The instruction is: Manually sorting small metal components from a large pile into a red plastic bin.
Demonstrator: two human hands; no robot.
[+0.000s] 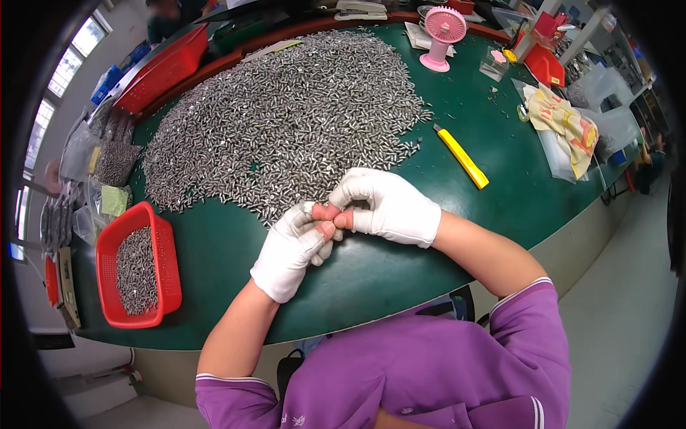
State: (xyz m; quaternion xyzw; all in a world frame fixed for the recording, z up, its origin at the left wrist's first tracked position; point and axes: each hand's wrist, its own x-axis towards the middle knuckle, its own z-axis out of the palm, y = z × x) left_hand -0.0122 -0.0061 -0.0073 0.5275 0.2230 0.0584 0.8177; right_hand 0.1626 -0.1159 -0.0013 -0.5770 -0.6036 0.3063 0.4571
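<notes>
Both my hands wear white gloves that leave some fingertips bare, and they meet at the near edge of a wide heap of small metal pins (286,114). My left hand (289,247) is closed, thumb and forefinger pinched together. Against it, my right hand (386,207) also pinches, its bare fingertips touching the left ones. Whatever lies between the fingertips is too small and hidden to name. To the left stands a red plastic basket (171,268) with more of the metal pins inside.
A yellow box cutter (463,159) lies right of the heap on the green table (443,275). Farther back stand a pink fan (443,36) and a small clear box (494,64). A printed cloth (564,121) rests at the right; bagged pins (116,163) sit at the left edge.
</notes>
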